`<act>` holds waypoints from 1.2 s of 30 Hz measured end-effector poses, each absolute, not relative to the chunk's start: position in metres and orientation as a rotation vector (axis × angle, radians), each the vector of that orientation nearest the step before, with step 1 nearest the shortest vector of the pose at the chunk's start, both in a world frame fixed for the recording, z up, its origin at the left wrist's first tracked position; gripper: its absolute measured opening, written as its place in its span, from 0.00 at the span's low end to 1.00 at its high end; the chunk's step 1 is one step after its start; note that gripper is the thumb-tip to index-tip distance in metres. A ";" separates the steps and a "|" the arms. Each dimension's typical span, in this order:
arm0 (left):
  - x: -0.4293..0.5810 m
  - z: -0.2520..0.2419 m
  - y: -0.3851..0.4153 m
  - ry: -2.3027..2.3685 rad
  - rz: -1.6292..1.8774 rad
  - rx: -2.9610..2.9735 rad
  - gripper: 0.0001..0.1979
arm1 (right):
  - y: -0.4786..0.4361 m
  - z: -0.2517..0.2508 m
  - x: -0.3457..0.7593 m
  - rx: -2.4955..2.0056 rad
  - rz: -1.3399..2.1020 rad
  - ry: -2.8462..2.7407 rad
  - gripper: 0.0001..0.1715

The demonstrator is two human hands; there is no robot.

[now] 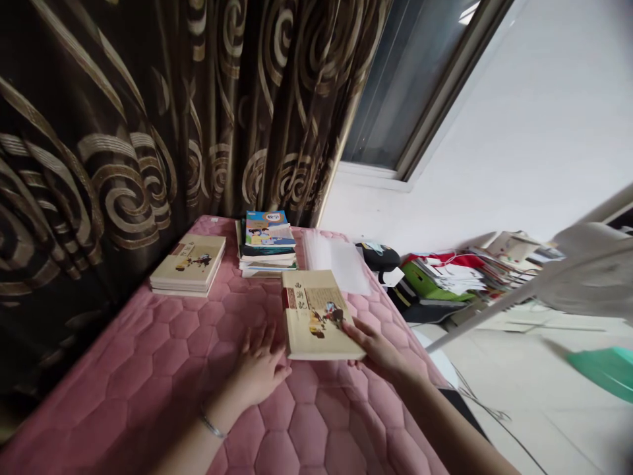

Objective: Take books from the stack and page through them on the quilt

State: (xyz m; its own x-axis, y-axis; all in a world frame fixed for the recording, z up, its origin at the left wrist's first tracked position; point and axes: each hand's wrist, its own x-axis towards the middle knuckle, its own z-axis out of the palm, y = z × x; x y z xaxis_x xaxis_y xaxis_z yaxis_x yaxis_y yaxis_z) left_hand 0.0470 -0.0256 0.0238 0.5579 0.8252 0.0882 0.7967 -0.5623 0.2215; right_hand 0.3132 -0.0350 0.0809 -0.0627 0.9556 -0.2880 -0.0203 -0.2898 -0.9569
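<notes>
- Fingers, right hand: clasping book at near right corner.
- Left hand: fingers loosely spread, empty.
- Risk: one-sided grip may let book tip.

Main support: pink mattress, quilted in hexagons, dark curtain along its far left side. On it, far left near the edge: flat stack of beige books, top cover up, edges roughly flush. Just right of that, far end: mixed stack, blue illustrated book on top (not squared up, layers stick out unevenly). Beside that, toward the right edge: thin whitish translucent sheets, lying flat. Second surface, right: pale tiled floor. Thin dark cable loops across it near the mattress side.
</notes>
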 end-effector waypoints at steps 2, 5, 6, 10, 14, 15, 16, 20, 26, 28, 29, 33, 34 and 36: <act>0.047 0.024 -0.026 1.376 0.263 2.642 0.24 | -0.044 0.062 0.322 -1.370 1.512 -1.089 0.24; 0.047 0.023 -0.024 1.390 0.207 2.642 0.26 | -0.045 0.043 0.331 -1.486 1.534 -1.194 0.30; 0.047 0.023 -0.023 1.392 0.198 2.638 0.26 | -0.042 0.041 0.334 -1.571 1.524 -1.244 0.31; 0.045 0.026 -0.019 1.340 0.218 2.629 0.25 | -0.021 0.050 0.337 -2.054 1.314 -1.543 0.28; 0.047 0.034 -0.019 1.357 0.264 2.575 0.30 | 0.002 0.068 0.325 -2.308 1.056 -1.732 0.30; 0.047 0.036 -0.019 1.370 0.292 2.552 0.32 | 0.006 0.069 0.321 -2.342 0.965 -1.758 0.30; 0.047 0.037 -0.018 1.370 0.316 2.537 0.33 | 0.009 0.069 0.318 -2.361 0.875 -1.781 0.31; 0.045 0.035 -0.017 1.204 0.311 2.576 0.31 | 0.013 0.056 0.317 -2.320 0.741 -1.811 0.32; 0.047 0.020 -0.016 1.175 0.320 2.615 0.42 | 0.003 0.051 0.327 -2.206 1.049 -1.627 0.29; 0.050 0.018 -0.017 1.190 0.343 2.633 0.41 | 0.000 0.056 0.329 -2.184 1.116 -1.628 0.28; 0.051 0.018 -0.017 1.193 0.359 2.638 0.40 | -0.001 0.058 0.329 -2.179 1.123 -1.654 0.28; 0.055 0.022 -0.020 1.187 0.341 2.643 0.34 | -0.004 0.064 0.331 -2.175 0.942 -1.875 0.29; 0.055 0.024 -0.020 1.182 0.327 2.642 0.32 | -0.005 0.064 0.332 -2.174 0.879 -1.923 0.29; 0.056 0.027 -0.021 1.172 0.316 2.636 0.30 | -0.006 0.065 0.332 -2.184 0.805 -1.968 0.29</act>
State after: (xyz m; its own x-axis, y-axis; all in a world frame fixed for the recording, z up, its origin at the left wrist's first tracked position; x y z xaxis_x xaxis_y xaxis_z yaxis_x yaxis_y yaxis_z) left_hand 0.0557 -0.0213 0.0268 0.6552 0.7490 0.0991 0.6974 -0.6500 0.3017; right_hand 0.3320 -0.0058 0.0652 0.0289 0.9477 -0.3178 0.8987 -0.1638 -0.4068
